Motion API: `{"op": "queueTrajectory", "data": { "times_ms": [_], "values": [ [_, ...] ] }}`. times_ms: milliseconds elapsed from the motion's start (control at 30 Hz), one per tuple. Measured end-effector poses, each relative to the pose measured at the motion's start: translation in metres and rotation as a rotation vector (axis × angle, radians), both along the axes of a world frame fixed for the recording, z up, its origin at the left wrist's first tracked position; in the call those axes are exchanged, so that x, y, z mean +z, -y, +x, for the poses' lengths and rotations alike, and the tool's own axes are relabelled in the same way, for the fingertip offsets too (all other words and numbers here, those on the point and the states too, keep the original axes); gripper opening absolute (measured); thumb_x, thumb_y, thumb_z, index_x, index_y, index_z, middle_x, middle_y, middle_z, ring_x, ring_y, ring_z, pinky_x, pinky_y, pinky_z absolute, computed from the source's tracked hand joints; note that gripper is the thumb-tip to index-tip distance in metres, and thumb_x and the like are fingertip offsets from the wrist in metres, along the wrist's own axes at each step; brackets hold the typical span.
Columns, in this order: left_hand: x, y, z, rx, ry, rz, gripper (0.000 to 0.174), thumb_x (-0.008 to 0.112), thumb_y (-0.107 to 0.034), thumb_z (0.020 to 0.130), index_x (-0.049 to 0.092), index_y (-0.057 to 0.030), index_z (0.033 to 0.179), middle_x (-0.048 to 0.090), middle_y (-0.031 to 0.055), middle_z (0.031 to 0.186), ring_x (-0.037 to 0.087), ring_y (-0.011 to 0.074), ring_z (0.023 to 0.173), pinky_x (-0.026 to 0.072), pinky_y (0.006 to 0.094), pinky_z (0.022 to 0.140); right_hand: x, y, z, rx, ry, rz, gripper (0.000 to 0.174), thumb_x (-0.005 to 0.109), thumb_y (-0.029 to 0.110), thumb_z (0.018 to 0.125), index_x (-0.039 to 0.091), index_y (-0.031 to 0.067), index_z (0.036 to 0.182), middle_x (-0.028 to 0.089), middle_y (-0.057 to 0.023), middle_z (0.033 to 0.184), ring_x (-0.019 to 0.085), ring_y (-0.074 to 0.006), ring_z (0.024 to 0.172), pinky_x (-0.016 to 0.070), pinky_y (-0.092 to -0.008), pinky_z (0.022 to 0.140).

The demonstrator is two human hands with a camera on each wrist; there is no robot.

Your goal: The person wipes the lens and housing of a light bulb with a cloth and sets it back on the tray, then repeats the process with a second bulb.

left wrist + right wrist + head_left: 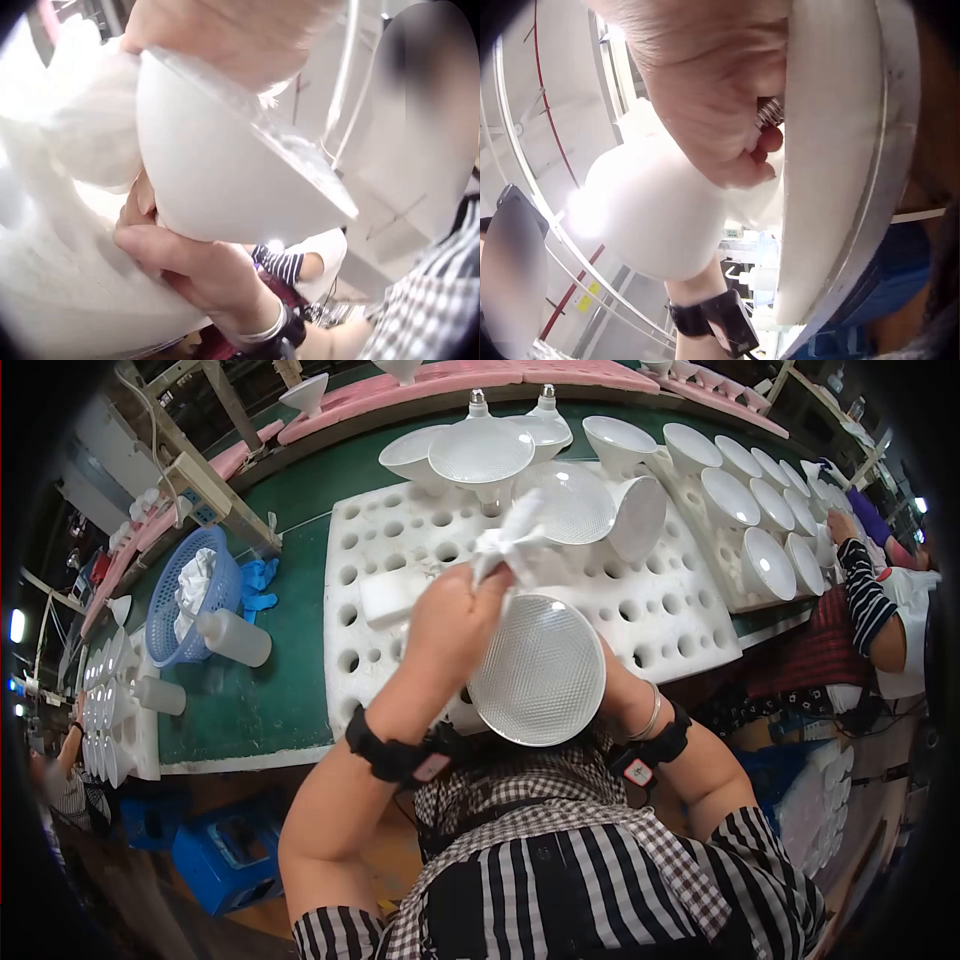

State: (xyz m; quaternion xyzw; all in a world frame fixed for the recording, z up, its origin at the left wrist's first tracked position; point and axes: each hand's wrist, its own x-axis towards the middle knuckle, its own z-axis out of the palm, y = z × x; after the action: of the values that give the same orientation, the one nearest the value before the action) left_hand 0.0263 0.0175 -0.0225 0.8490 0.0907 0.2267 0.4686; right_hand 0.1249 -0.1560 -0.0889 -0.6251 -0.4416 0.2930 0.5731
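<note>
A white reflector bulb (538, 670) with a textured round lens is tilted in front of the person's body, lens facing up. My right hand (712, 97) grips it by the neck, and the metal screw base shows between the fingers in the right wrist view. In the head view most of that hand (625, 695) is hidden behind the bulb. My left hand (450, 620) holds a bunched white cloth (510, 548) above the bulb's left edge. From the left wrist, the heel of the left hand (225, 37) overlaps the bulb's rim, with the bulb's smooth white side (217, 157) below.
A white foam tray (400, 660) with rows of holes lies on the green table (240, 710). Several more bulbs (482, 450) stand at its back and right. To the left are a blue basket (165, 600), a white bottle (235, 638) and a blue glove (258, 585).
</note>
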Motion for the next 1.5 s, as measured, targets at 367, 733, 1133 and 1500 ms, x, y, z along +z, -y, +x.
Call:
{"op": "queueTrajectory", "data": {
  "times_ms": [367, 733, 1133, 1500],
  "values": [
    [0.005, -0.019, -0.031, 0.278, -0.046, 0.174, 0.044, 0.069, -0.014, 0.086, 0.061, -0.0036, 0.128, 0.063, 0.0190, 0.123, 0.063, 0.0308, 0.104, 0.0496, 0.0361, 0.087, -0.041, -0.004, 0.009, -0.017, -0.528, 0.052, 0.052, 0.082, 0.015, 0.078, 0.063, 0.0002, 0.124, 0.071, -0.0121, 0.114, 0.069, -0.0207, 0.101, 0.0549, -0.0337, 0.088],
    [0.019, 0.048, -0.068, -0.150, 0.248, 0.594, 0.037, 0.073, -0.017, 0.083, 0.069, -0.0073, 0.118, 0.064, 0.0085, 0.127, 0.057, 0.0290, 0.115, 0.0421, 0.0447, 0.095, -0.012, -0.002, -0.002, -0.007, -0.572, 0.079, 0.045, 0.079, 0.017, 0.079, 0.064, 0.0014, 0.118, 0.071, -0.0130, 0.108, 0.070, -0.0249, 0.095, 0.0549, -0.0344, 0.082],
    [0.009, 0.060, -0.072, -0.076, 0.288, 0.603, 0.038, 0.072, -0.005, 0.079, 0.068, -0.0005, 0.117, 0.065, 0.0109, 0.123, 0.059, 0.0289, 0.104, 0.0459, 0.0395, 0.088, -0.005, -0.005, 0.001, -0.114, 0.248, 0.249, 0.034, 0.080, 0.018, 0.073, 0.069, 0.0037, 0.102, 0.072, -0.0114, 0.093, 0.070, -0.0271, 0.083, 0.0548, -0.0347, 0.073],
    [0.017, 0.050, -0.053, -0.015, 0.319, 0.576, 0.034, 0.072, -0.002, 0.078, 0.069, -0.0013, 0.112, 0.067, 0.0107, 0.113, 0.060, 0.0311, 0.100, 0.0479, 0.0406, 0.088, -0.017, -0.003, -0.002, -0.138, -0.219, 0.235, 0.045, 0.083, 0.016, 0.076, 0.067, 0.0022, 0.116, 0.073, -0.0119, 0.105, 0.071, -0.0213, 0.094, 0.0559, -0.0322, 0.080]
  ]
}}
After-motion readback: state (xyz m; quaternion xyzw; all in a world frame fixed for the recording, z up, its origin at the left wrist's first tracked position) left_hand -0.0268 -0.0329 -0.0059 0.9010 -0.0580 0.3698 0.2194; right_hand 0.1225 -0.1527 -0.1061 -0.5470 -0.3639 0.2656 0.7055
